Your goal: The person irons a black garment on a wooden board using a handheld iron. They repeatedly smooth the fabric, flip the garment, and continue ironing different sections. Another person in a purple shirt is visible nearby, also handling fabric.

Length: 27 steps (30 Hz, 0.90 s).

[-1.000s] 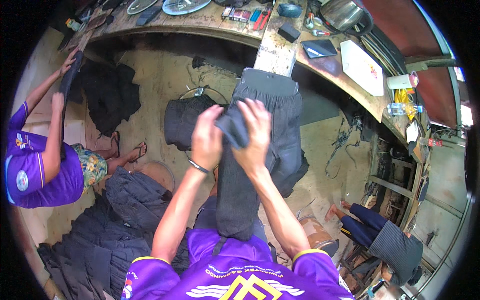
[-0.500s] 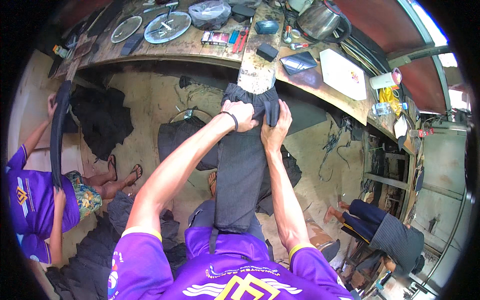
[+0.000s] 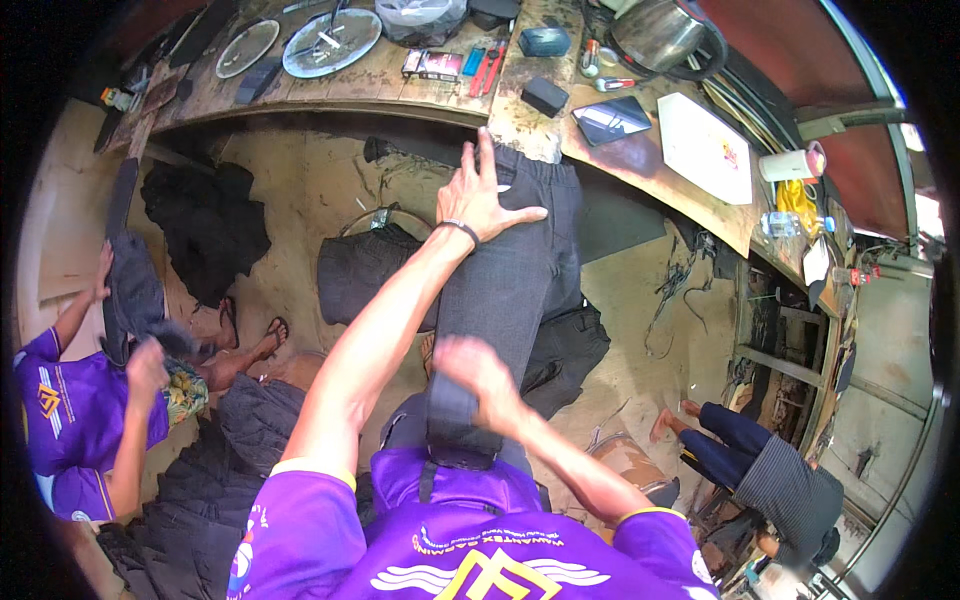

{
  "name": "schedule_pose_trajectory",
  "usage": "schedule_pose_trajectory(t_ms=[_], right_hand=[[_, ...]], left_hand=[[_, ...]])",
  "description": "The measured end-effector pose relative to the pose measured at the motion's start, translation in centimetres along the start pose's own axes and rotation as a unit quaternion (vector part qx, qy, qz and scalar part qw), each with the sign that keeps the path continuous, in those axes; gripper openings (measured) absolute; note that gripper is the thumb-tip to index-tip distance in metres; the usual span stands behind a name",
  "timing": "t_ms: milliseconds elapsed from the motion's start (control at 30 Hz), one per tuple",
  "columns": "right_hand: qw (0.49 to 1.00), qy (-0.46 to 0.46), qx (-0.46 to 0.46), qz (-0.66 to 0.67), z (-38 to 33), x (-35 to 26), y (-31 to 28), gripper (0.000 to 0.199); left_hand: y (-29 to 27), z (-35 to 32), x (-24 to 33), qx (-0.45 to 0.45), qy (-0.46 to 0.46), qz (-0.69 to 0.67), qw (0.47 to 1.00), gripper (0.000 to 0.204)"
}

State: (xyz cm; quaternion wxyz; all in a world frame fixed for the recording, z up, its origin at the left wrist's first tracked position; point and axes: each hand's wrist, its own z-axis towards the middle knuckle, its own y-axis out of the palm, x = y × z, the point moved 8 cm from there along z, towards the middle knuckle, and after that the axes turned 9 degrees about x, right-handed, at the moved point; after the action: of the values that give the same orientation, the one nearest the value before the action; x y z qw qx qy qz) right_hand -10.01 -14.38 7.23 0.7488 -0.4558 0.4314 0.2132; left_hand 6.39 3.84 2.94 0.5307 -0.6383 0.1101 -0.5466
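Dark trousers [image 3: 490,290] with a gathered waistband are draped over a narrow board [image 3: 525,137] that runs from the bench toward my body. My left hand [image 3: 482,202] presses on the cloth just below the waistband, fingers spread and thumb stretched to the right. Closer to me, my right hand [image 3: 478,378] passes over the lower part of the trousers. Motion blurs its fingers, so their grip and any contact with the cloth cannot be made out.
The bench holds a metal kettle [image 3: 655,38], a phone [image 3: 612,120], a white board [image 3: 706,150] and round plates [image 3: 332,45]. Dark garments [image 3: 215,490] lie heaped at left, beside a co-worker [image 3: 90,410] handling dark cloth. Another person [image 3: 780,480] bends over at right.
My left hand has gone from gripping the waistband to lying spread on the cloth. My right hand has left the waistband and come down toward me. The waistband now lies flatter.
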Motion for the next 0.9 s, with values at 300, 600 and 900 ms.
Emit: schedule_pose_trajectory(t_ms=[300, 600, 900], right_hand=[[1.000, -0.004, 0.022, 0.009, 7.2, 7.3, -3.0, 0.059], [0.998, 0.026, -0.045, 0.025, 6.4, 7.2, -6.1, 0.069], [0.971, 0.146, -0.089, 0.166, -7.4, 2.7, 2.2, 0.068]], left_hand=[[1.9, 4.0, -2.4, -0.062, -0.042, 0.012, 0.997, 0.146], [2.3, 4.7, -2.8, -0.133, -0.135, 0.034, 0.981, 0.128], [2.8, 4.7, -3.0, -0.133, -0.131, 0.038, 0.982, 0.130]])
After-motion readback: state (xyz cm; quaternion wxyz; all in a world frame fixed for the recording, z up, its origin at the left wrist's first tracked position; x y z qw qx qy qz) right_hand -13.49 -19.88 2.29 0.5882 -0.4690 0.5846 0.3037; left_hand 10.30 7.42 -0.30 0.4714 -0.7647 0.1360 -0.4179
